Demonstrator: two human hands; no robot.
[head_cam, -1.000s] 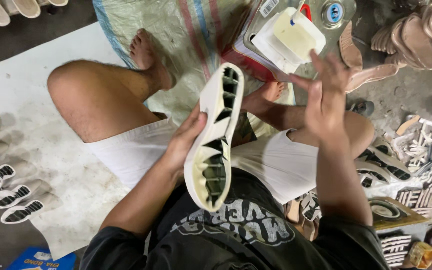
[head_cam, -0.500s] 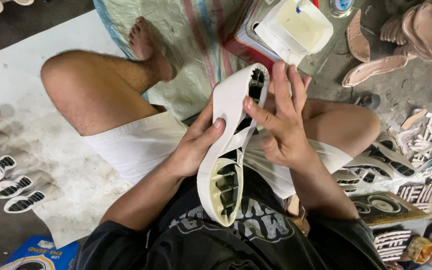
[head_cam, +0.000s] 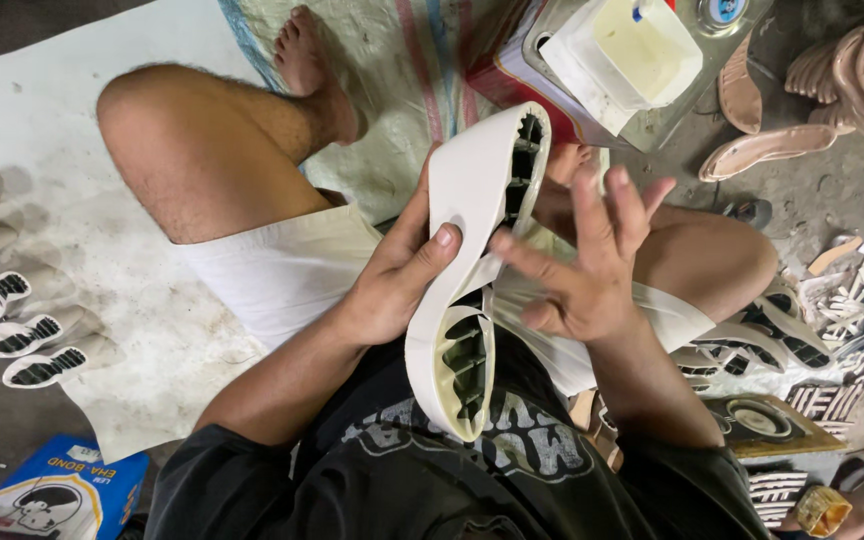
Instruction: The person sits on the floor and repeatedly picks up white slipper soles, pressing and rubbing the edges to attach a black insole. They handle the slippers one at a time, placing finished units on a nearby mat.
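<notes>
I grip the white shoe sole [head_cam: 472,270] over my lap, left hand [head_cam: 392,285] closed around its edge, right hand [head_cam: 582,270] open, fingers spread, touching its ribbed underside. This looks like coating or checking the underside; next I'd likely need the yellowish glue tub [head_cam: 632,50] beyond.

The white sole [head_cam: 472,270] stands tilted between the left hand [head_cam: 392,285] and the right hand [head_cam: 582,270], filling the gap over the lap. Just beyond its tip a metal can [head_cam: 552,90] topped by a white tub [head_cam: 632,50] blocks the way forward. Left, past the bent knee [head_cam: 142,110], bare pale sheet [head_cam: 82,60] lies open until the row of soles [head_cam: 12,320]. Right, floor is crowded with loose soles [head_cam: 782,340] and scraps [head_cam: 862,290].
</notes>
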